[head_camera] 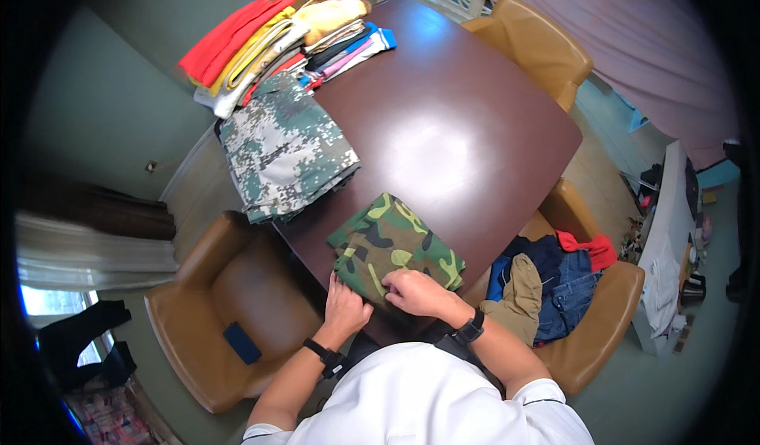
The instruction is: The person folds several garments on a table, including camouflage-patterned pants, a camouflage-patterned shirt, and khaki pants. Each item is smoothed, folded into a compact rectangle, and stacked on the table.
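A folded green, brown and black camouflage garment (396, 243) lies at the near corner of the dark wooden table (510, 130). My left hand (347, 307) grips its near left edge, one finger stretched along the side. At the near edge my right hand (420, 293) pinches the cloth between thumb and curled fingers. Both wrists wear black bands. Farther left, a stack of folded grey-green digital camouflage clothing (288, 148) reaches past the table's edge.
Two piles of folded clothes, one topped by a red piece (234, 38) and one by a yellow piece (332, 17), stand at the back left. Unfolded jeans (573, 296) and khaki cloth (516, 302) fill the right armchair (617, 302). A dark blue object (242, 343) rests on the left armchair (196, 326).
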{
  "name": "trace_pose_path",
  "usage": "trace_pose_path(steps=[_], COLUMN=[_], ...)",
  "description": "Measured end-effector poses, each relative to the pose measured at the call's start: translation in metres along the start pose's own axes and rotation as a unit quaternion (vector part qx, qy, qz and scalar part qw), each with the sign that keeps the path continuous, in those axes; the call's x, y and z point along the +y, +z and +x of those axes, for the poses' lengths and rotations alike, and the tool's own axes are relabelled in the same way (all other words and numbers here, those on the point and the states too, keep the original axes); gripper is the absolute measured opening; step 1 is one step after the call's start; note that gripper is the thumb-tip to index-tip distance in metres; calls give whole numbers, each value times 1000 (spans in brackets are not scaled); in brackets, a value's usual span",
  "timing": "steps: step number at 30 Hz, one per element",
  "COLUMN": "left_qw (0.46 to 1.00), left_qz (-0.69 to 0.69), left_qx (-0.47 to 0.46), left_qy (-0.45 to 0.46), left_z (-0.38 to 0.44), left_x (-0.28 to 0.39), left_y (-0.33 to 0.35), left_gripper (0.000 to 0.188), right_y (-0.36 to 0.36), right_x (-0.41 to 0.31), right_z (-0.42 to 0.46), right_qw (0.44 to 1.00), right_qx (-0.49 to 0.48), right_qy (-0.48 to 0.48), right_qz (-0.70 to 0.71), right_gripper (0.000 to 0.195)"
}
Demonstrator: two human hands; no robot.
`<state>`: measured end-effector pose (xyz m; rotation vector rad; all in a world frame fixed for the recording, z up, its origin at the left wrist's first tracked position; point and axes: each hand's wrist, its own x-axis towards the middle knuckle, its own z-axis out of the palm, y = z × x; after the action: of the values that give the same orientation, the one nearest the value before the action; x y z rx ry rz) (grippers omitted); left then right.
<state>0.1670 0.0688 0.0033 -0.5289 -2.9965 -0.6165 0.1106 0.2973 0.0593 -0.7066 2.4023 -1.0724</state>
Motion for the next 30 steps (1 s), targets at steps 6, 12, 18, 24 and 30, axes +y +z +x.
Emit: trace_pose_path(steps=[6,12,18,24,30], left_qw=[878,845,880,769,639], left_qz=[-393,-426,-304,-496,-657], left_qx=[57,133,162,74,10], left_qy=[-266,-296,-328,-396,-399], left_z=[-31,22,48,50,55], left_x=[-9,-2,-29,-41,-24], left_y=[16,28,47,39,21], left_gripper=[41,24,34,35,41], right_y=[-5,-12,-5,-2,-14], right_x=[19,34,46,73,89], right_z=[-7,-12,-18,-17,-13], right_qw=[957,945,949,936,935], right_qx=[250,227,227,310,244], right_qy=[24,53,79,154,232], right_qz=[-147,-228,-206,-66,112], right_gripper=[36,68,65,62,51])
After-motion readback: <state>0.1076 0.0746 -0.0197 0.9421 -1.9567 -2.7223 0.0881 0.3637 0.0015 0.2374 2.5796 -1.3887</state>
